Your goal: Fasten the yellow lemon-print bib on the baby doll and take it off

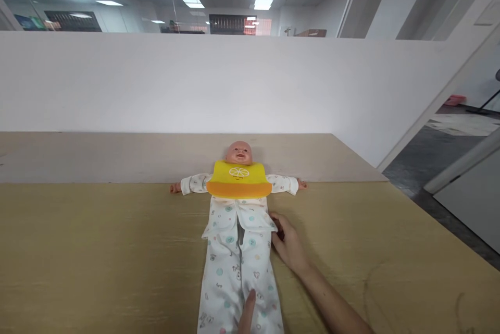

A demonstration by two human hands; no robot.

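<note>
A baby doll (239, 152) lies on its back, arms stretched out to both sides. Around its neck is a yellow bib (250, 173) with an orange lower pocket and a citrus-slice print. The doll wears a white patterned baby jacket (223, 215) and matching trousers (222, 276). My right hand (288, 244) is at the jacket's lower right corner, fingers bent, with the hem between fingers and thumb. Of my left hand (247, 314), one outstretched finger shows over the trouser leg at the bottom edge; the rest is out of frame or hidden.
The doll lies on a wooden table (117, 250), its head on a paler raised strip (117, 159) along the back. Behind stands a white wall (195, 84) with glass above. To the right are a doorway, grey floor (414, 151) and a pink object (455, 100).
</note>
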